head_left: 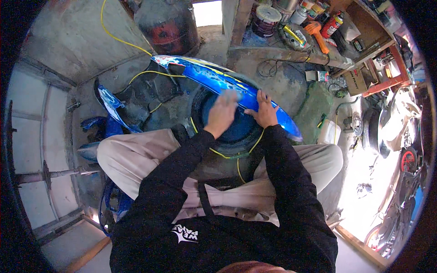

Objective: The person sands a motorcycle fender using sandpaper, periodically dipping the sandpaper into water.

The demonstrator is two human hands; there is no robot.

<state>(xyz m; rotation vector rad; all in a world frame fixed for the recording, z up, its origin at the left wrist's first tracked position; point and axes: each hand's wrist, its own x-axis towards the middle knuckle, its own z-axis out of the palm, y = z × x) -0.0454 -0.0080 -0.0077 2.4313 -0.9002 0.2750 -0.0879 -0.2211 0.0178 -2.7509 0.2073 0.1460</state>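
Observation:
A long, curved blue motorcycle body panel (211, 81) lies slantwise before me, across a round black tub or tire (205, 125). White, yellow and light blue patches mark its left half; the right end is plain glossy blue. My right hand (265, 111) grips its near edge right of the middle, thumb on the near side and fingers over the top. On its surface, just left of there, my left hand (222, 114) presses with bent fingers. A small pale blue-grey piece shows at those fingertips, blurred, and I cannot make out what it is.
A yellow hose (159, 73) runs across the floor and round the tub. Further blue panels (109, 102) lie at the left. Behind stands a dark rusty tank (166, 27). Shelves at the back right hold cans, an orange tool (316, 34) and a red spray can (332, 23).

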